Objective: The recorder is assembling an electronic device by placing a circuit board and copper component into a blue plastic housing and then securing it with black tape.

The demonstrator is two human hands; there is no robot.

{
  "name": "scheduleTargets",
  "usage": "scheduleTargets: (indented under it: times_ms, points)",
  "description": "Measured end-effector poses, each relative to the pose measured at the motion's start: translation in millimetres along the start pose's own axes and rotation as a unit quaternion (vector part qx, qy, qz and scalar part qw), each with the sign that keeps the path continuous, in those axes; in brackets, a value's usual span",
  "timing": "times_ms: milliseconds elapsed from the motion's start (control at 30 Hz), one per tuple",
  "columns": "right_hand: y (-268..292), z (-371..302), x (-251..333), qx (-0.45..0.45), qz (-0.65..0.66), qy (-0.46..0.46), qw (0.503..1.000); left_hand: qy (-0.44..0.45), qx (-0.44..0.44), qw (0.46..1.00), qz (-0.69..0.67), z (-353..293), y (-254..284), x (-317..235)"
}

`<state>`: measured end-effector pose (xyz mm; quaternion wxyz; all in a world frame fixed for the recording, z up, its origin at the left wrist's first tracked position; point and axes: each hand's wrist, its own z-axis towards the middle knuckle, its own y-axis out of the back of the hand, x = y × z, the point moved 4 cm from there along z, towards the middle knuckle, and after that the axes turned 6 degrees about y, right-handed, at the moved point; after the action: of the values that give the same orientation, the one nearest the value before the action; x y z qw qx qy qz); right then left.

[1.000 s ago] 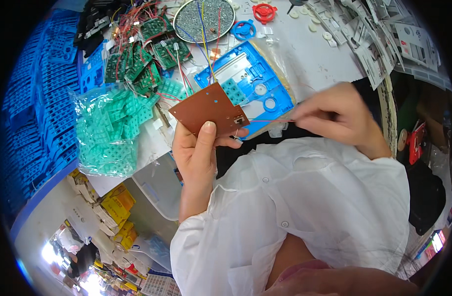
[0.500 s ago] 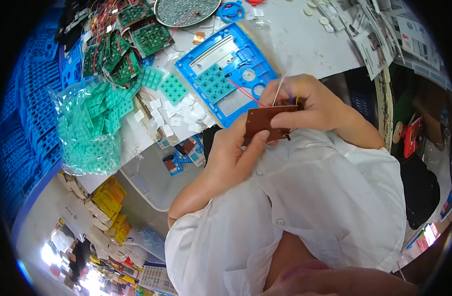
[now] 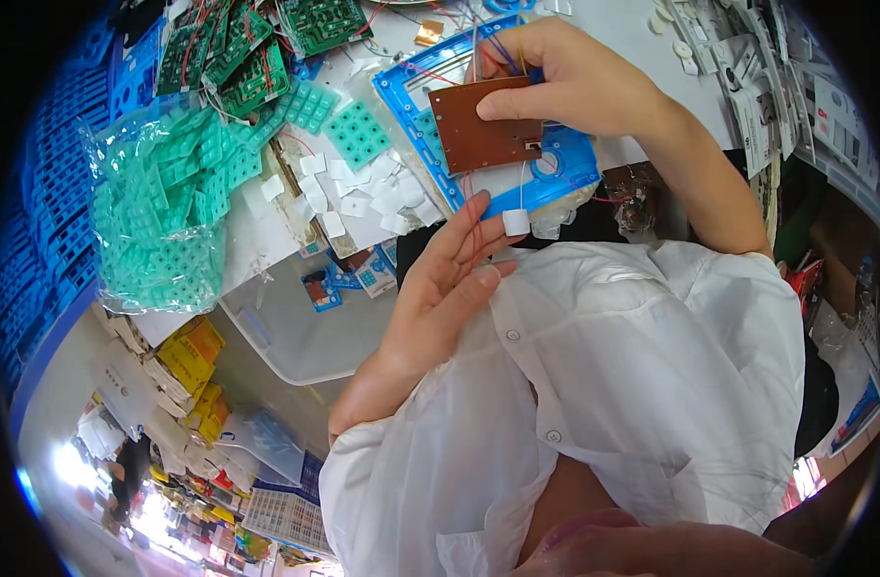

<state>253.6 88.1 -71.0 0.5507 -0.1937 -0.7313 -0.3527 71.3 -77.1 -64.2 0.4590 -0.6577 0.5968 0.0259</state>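
My right hand (image 3: 589,82) grips a brown circuit board (image 3: 483,144) between thumb and fingers and holds it over a blue plastic housing (image 3: 570,173) on the table. Thin wires run up behind the board, and red ones hang down from it. Just below, my left hand (image 3: 435,293) is palm up with its fingers stretched out and thumb apart. The red wires (image 3: 474,226) pass across its fingers. By its fingertips a small white square piece (image 3: 516,222) hangs on a thin wire. Part of a green rubber keypad (image 3: 426,128) in the housing shows beside the board.
Loose green keypads (image 3: 359,133) and small white squares (image 3: 392,197) lie left of the housing. Farther left are a clear bag of green keypads (image 3: 161,240) and a pile of wired green circuit boards (image 3: 247,62). A translucent bin (image 3: 300,337) stands below the table edge.
My right hand has carried the brown board up and left over the housing. My left hand has let go of the board and opened. The white square has come into view on its wire.
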Motion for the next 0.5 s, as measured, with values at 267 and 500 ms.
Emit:
scheduleTargets:
  times_ms: [267,500]
  points:
    - [-14,16,7,0.042,-0.112,-0.008,0.993,0.042,0.049,0.994,-0.084,4,11,9]
    - [-8,27,32,0.084,-0.193,0.050,0.976,0.037,0.051,0.996,0.066,2,11,10]
